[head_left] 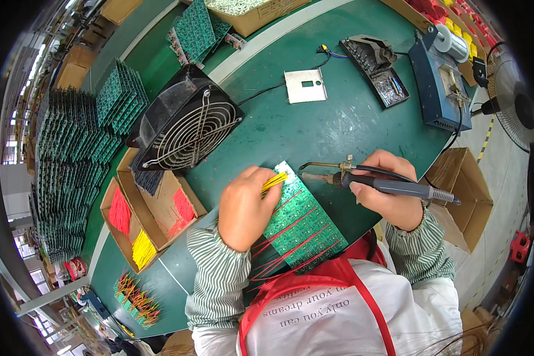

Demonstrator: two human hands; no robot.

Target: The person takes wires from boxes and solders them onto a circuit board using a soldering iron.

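Note:
In front of me a green circuit board panel (305, 222) lies slanted on the table, with several red wires (295, 247) running across it and past its left edge. My left hand (244, 207) is closed on a bundle of yellow wires (273, 183), whose ends meet the board's far corner. My right hand (394, 193) is wrapped round a soldering iron (391, 186) with a thin brass solder-feed tube (323, 165) fixed along it. The iron's tip points left, close to that same corner; whether it touches the board I cannot tell.
Left of the board, a cardboard box (155, 232) holds red, yellow and black wires. Behind it stands a black fan (190, 121). Stacked circuit boards (71, 166) rise at far left. A blue soldering station (442, 89) with a solder spool (451, 44) sits back right, above an open carton (466, 199).

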